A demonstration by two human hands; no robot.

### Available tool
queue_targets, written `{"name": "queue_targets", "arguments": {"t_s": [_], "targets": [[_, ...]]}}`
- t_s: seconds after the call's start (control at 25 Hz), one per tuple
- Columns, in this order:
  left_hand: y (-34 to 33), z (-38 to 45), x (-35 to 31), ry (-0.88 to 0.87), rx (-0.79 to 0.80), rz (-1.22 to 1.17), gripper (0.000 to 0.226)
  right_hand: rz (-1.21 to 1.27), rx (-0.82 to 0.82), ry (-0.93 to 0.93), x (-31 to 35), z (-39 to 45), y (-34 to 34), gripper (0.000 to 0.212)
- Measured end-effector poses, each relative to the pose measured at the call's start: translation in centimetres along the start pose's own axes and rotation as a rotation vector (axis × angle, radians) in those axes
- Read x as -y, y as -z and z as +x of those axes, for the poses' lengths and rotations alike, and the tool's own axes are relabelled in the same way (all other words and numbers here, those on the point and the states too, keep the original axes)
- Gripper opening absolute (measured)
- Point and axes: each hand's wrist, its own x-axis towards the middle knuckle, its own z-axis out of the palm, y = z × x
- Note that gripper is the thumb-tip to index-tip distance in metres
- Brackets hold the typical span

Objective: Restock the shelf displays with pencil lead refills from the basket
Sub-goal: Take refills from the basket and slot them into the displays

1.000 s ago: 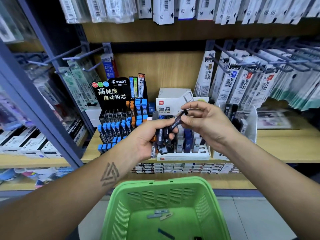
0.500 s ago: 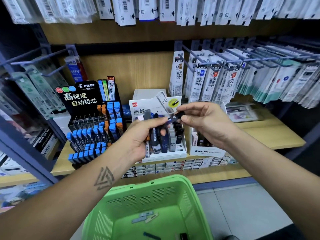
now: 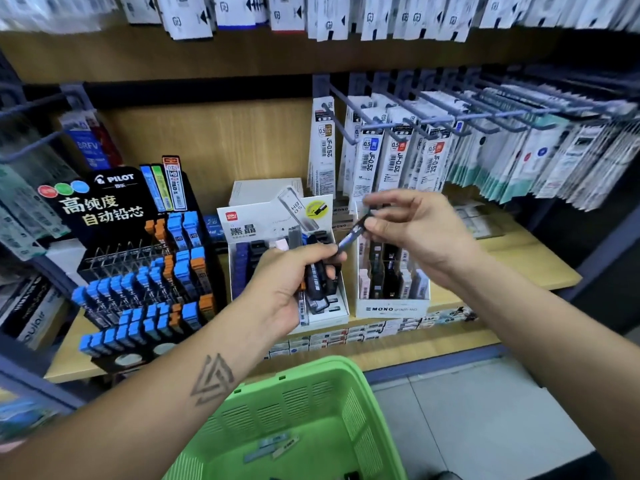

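Both forearms reach over the green basket (image 3: 311, 386) toward the wooden shelf (image 3: 519, 268). The left hand (image 3: 287, 289) curls around a bundle of dark lead refill cases (image 3: 317, 282), just in front of the white Deli display box (image 3: 343, 299). The right hand (image 3: 412, 230) pinches one slim blue-black refill case (image 3: 353, 233) between thumb and fingertips, tilted, above the white MONO display box (image 3: 391, 308). The Pilot display rack (image 3: 138, 258) stands at left. A few loose refills (image 3: 273, 446) lie in the basket, whose lower part is cut off. Motion blur hides the held labels.
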Motion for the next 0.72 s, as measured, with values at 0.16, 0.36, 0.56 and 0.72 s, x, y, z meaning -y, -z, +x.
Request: {"name": "queue_targets", "arguments": {"t_s": [0.16,0.36,0.56,0.72], "targets": [[-0.9,0.4,-0.1,0.195,0.040,-0.199,0.011,-0.312,-0.151,0.138,2.8,2.7,2.7,0.027],[-1.6,0.5,0.2,0.254,0.077,-0.164,0.010,-0.778,-0.211,0.236,0.9,4.6,3.9,0.027],[-1.7,1.0,0.7,0.278,0.064,-0.148,0.009,-0.868,-0.262,0.287,-2.3,6.5,4.9,0.015],[-1.6,1.4,0.6,0.277,0.058,-0.138,0.008,-0.885,-0.233,0.290,-3.8,7.7,4.7,0.016]]}}
